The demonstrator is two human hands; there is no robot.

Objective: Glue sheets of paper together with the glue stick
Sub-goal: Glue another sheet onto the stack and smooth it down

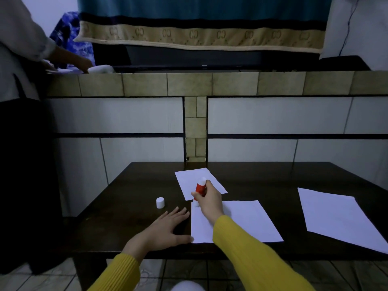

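Observation:
My right hand (207, 199) grips a red and white glue stick (200, 187), tilted, with its tip down on the far left corner of the near white sheet (247, 221). My left hand (168, 225) lies flat on the dark table with fingers straight, its thumb touching that sheet's left edge. The glue stick's white cap (160, 202) stands on the table to the left. A second white sheet (195, 179) lies farther back, partly behind the glue stick. A third white sheet (338, 217) lies at the right.
The dark wooden table (126, 196) stands against a tiled wall with a tiled ledge (210, 84) above. Another person (19, 59) stands at the far left, hands on the ledge. A patterned cloth (199, 34) hangs over something dark behind the ledge.

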